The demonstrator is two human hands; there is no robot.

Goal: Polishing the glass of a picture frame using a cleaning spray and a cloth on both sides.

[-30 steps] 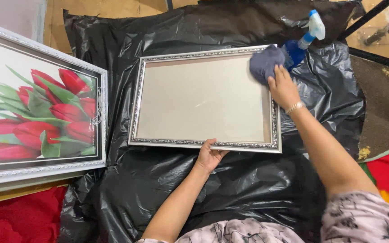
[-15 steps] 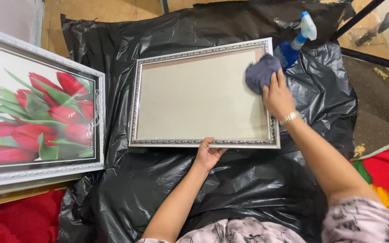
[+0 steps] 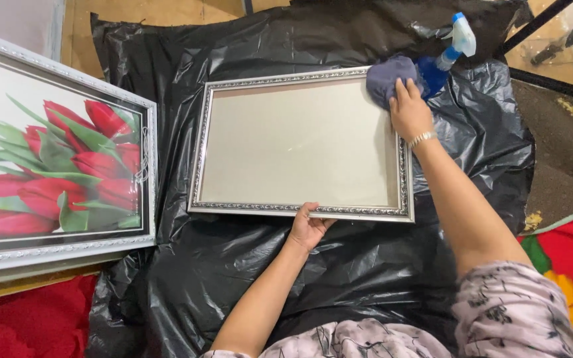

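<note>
- While the silver ornate frame (image 3: 300,209) lies flat on the black plastic sheet (image 3: 366,278), its near edge is gripped by the left hand (image 3: 308,229), whose fingers are curled over the moulding near the middle of that edge.
- A grey-blue cloth (image 3: 387,76) is pressed onto the far right corner of the frame by the right hand (image 3: 409,113), fingers extended flat on top of it; a thin bracelet (image 3: 423,138) is worn at that wrist.
- The pale blank panel inside the frame is seen uncovered, apart from the corner under the cloth.
- A blue spray bottle (image 3: 449,53) with a white trigger head is laid on the plastic just beyond the cloth, close to the right hand.
- A second framed picture of red tulips (image 3: 54,166) is placed to the left, partly off the plastic, well apart from both hands.
- A red patterned rug (image 3: 565,272) is seen at the right edge.
</note>
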